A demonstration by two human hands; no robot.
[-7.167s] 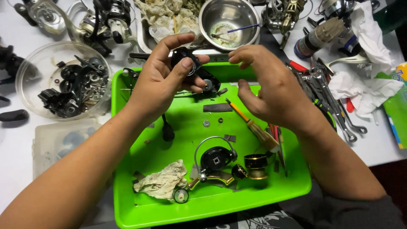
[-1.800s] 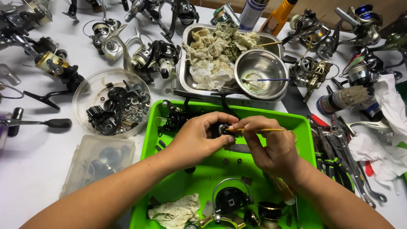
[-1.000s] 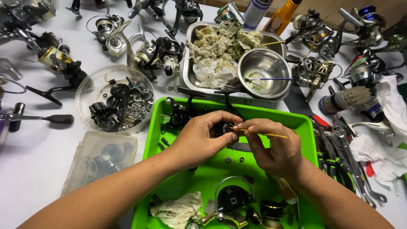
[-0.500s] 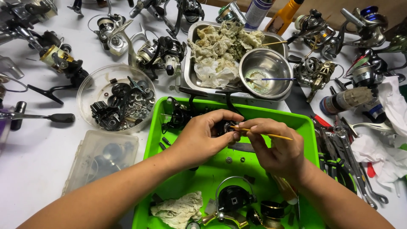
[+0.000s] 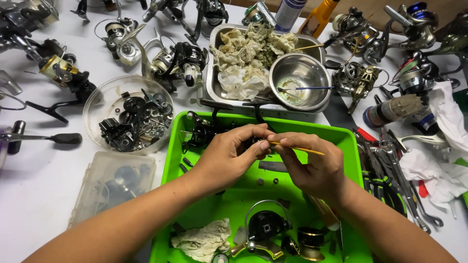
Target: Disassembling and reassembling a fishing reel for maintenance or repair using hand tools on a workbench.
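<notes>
Over a bright green tray (image 5: 341, 141), my left hand (image 5: 229, 158) pinches a small dark reel part (image 5: 256, 144), mostly hidden by the fingers. My right hand (image 5: 314, 165) grips a thin yellow-handled brush (image 5: 304, 149) whose tip touches that part. A black reel body (image 5: 200, 131) lies in the tray's far left corner. Nearer me in the tray sit a partly stripped reel with a wire bail (image 5: 265, 226), a gold spool (image 5: 309, 241) and a crumpled rag (image 5: 202, 241).
A steel bowl (image 5: 300, 80) with a blue stick sits in a metal tray (image 5: 214, 63) of dirty rags. Left: a clear bowl of black parts (image 5: 127, 119) and a plastic box (image 5: 112, 182). Right: pliers and wrenches (image 5: 395, 170), white tissues (image 5: 438, 170). Several fishing reels (image 5: 175, 58) line the far edge.
Since seven seconds ago both hands came together and my right hand picked up the brush. Over the last second the hands stay almost still, the brush tip working at the part.
</notes>
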